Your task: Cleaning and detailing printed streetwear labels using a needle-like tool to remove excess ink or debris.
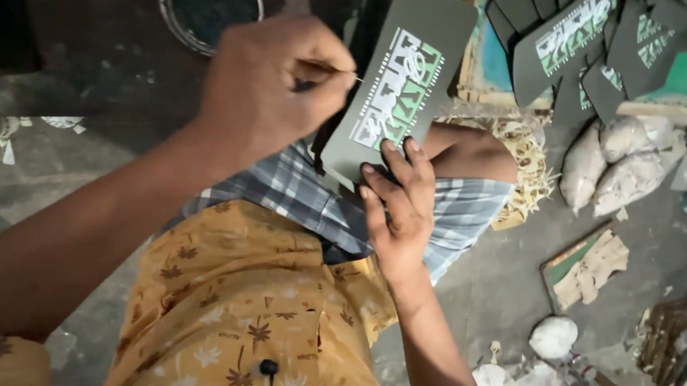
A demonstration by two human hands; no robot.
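My right hand holds a dark green flat piece by its lower edge; the piece bears a white and green print and rests tilted over my knee. My left hand is closed around a thin pin-like tool, its tip just at the left edge of the print. Further dark pieces seem to lie stacked under the held one, but I cannot tell how many. I wear a yellow patterned shirt and a plaid cloth.
Several similar printed dark pieces lie fanned out at the top right on a wooden frame. Below them are plastic bags of pale lumps, straw and cardboard scraps. A round container stands at the top.
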